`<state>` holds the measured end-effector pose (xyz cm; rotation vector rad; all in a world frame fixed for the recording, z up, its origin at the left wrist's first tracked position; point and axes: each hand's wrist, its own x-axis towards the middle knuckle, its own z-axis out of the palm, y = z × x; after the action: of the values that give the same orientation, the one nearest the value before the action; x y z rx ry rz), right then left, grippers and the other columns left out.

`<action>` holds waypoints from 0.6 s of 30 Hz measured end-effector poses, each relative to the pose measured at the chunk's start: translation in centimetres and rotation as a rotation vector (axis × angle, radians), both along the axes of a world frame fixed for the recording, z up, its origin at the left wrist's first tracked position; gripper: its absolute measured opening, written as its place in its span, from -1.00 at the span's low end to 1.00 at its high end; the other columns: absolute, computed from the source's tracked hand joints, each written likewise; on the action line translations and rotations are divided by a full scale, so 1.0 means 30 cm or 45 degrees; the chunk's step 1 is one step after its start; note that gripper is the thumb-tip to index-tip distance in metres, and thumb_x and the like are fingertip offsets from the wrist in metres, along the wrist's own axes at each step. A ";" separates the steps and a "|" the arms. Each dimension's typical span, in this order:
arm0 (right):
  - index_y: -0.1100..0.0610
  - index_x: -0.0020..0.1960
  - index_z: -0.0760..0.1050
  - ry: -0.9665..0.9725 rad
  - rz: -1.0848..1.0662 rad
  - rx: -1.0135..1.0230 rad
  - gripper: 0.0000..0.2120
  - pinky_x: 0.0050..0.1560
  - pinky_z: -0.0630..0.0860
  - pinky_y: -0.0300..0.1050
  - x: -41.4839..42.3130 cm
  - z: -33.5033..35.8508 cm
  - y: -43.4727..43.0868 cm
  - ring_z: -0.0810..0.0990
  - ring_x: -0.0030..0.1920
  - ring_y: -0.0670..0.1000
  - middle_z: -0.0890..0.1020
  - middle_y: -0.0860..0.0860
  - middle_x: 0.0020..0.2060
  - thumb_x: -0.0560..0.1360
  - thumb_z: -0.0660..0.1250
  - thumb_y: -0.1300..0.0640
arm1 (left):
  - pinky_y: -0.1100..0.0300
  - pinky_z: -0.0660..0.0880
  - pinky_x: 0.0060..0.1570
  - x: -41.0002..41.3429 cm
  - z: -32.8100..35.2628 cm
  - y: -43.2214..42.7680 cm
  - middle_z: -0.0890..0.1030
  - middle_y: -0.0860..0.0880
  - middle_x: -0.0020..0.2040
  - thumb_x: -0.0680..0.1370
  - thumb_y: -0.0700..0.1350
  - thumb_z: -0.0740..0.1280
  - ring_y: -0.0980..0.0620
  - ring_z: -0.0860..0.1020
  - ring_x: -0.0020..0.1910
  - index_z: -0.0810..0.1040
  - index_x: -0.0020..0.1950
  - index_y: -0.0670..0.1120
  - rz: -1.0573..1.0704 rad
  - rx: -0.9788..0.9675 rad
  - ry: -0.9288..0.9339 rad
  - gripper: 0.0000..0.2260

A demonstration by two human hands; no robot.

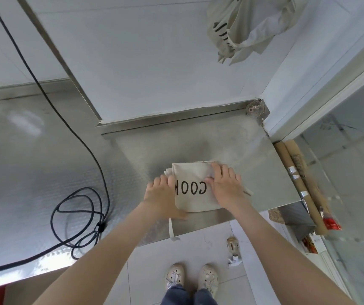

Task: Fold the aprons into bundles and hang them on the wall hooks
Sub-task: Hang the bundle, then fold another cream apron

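Note:
A cream apron (193, 190) with black letters lies folded into a small rectangle on the steel counter (231, 146). My left hand (162, 194) rests on its left edge, fingers flat, thumb along the near side. My right hand (226, 183) presses on its right edge with straight fingers. A cream strap (171, 227) trails off the counter's front edge. A second cream apron (242, 25) hangs bunched on the white wall at the upper right; its hook is hidden.
A black cable (82, 208) lies coiled on the counter at left. Cardboard tubes (300, 183) lean beside the counter's right end, next to a glass partition (352, 150). On the tiled floor stands a spray bottle (232, 249) near my shoes (191, 278).

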<state>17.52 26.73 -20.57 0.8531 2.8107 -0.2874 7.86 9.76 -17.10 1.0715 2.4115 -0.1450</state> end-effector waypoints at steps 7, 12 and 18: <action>0.07 0.48 0.16 -0.052 0.042 0.052 -0.51 0.12 0.23 -0.07 -0.006 0.010 0.001 0.37 0.23 0.09 0.41 0.06 0.24 0.62 0.04 -0.12 | 0.12 0.49 0.02 -0.020 0.012 -0.045 0.57 -0.14 0.14 0.55 -0.26 0.20 -0.12 0.56 0.11 0.52 0.14 -0.19 0.151 -0.146 -0.256 -0.79; 0.03 0.22 0.34 -0.044 0.175 0.220 -0.67 -0.20 0.17 -0.07 0.009 0.006 -0.029 0.42 -0.13 0.07 0.52 0.03 -0.21 0.48 0.07 0.01 | 0.25 0.47 -0.33 -0.103 0.093 -0.063 0.54 -0.07 -0.29 0.53 -0.27 0.22 -0.04 0.56 -0.27 0.50 -0.26 -0.17 0.392 -0.249 -0.478 -0.82; 0.01 0.35 0.21 -0.024 0.198 0.124 -0.60 -0.04 0.28 -0.07 0.029 0.024 -0.019 0.51 0.09 0.12 0.50 0.06 0.04 0.52 0.13 0.17 | 0.27 0.39 -0.42 -0.229 0.250 -0.117 0.54 -0.09 -0.43 0.56 -0.24 0.13 0.01 0.47 -0.45 0.47 -0.31 -0.19 1.159 0.380 -1.157 -0.73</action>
<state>18.39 26.17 -19.84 0.6472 2.8728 -0.1201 1.00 6.25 -9.60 -0.0159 1.8279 0.8350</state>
